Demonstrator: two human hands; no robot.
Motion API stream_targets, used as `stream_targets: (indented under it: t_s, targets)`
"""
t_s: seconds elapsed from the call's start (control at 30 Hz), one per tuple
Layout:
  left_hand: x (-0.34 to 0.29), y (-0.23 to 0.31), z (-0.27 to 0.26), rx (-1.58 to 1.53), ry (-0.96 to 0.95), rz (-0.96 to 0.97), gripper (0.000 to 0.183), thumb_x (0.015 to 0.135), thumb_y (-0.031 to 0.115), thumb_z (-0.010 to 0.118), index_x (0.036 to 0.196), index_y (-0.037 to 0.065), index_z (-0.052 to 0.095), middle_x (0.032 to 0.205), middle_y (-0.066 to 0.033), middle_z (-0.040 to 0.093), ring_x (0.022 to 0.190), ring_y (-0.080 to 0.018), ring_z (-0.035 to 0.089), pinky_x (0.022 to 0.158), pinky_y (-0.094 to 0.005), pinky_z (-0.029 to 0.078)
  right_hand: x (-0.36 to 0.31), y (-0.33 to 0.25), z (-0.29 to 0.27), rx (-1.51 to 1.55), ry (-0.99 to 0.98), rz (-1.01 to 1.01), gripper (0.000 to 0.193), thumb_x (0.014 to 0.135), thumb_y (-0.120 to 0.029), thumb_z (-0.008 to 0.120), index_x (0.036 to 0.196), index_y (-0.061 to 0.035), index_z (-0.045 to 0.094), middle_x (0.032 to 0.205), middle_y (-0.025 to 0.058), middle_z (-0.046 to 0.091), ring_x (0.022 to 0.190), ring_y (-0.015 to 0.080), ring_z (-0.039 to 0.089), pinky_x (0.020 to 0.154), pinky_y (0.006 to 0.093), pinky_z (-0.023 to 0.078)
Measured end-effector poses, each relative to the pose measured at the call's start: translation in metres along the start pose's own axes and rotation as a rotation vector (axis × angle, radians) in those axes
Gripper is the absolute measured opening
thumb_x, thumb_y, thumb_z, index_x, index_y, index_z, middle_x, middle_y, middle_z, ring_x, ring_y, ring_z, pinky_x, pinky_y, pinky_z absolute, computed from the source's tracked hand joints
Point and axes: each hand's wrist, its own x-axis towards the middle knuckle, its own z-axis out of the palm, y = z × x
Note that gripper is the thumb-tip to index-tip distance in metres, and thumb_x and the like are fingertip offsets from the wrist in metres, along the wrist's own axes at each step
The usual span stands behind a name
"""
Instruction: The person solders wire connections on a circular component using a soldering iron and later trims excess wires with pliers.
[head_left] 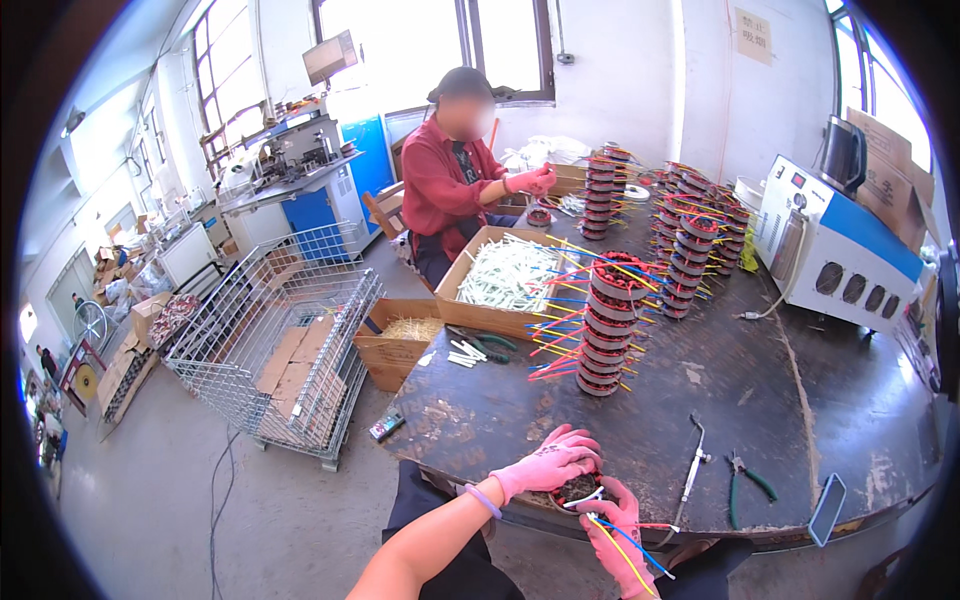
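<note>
A small wound motor stator [576,490] with a red rim sits at the table's near edge, between my hands. My left hand [548,464], in a pink glove, is curled over its far left side and holds it. My right hand [614,520], gloved alike, is closed at the stator's right side, around the lead wires [632,547], whose yellow, blue and red ends trail to the lower right. A thin white sleeve [584,499] lies across the stator by my right fingers. The right fingertips are partly hidden.
Beyond my hands rises a stack of stators [606,335] with wires sticking out; more stacks stand behind. A torch-like tool [692,465], green-handled pliers [738,485] and a blue-grey frame [827,510] lie right. A box of white sleeves [500,275] stands far left; a co-worker [455,190] sits beyond.
</note>
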Motion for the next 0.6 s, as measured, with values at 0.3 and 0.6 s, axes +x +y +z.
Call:
stream_targets:
  t_s: [0.3,0.6]
  targets:
    - [-0.001,0.003,0.002,0.011,0.010,0.030,0.027,0.102,0.031,0.050,0.117,0.014,0.066,0.134,-0.0050,0.056,0.141,-0.0228,0.037,0.123,-0.0498,0.011,-0.001,0.012,0.001,-0.084,0.086,-0.149,0.029,0.073,-0.009,0.077,0.100,-0.0187,0.075,0.136,0.0136,0.050,0.130,0.0361,0.043,0.109,0.0468,0.037]
    - [-0.006,0.007,-0.004,-0.013,0.031,-0.033,0.030,0.102,0.034,0.048,0.117,0.016,0.067,0.132,-0.0027,0.058,0.137,-0.0214,0.041,0.121,-0.0481,0.012,-0.001,-0.011,0.002,-0.123,0.081,-0.072,0.024,0.079,-0.010,0.077,0.102,-0.0163,0.074,0.134,0.0139,0.050,0.128,0.0328,0.043,0.106,0.0434,0.037]
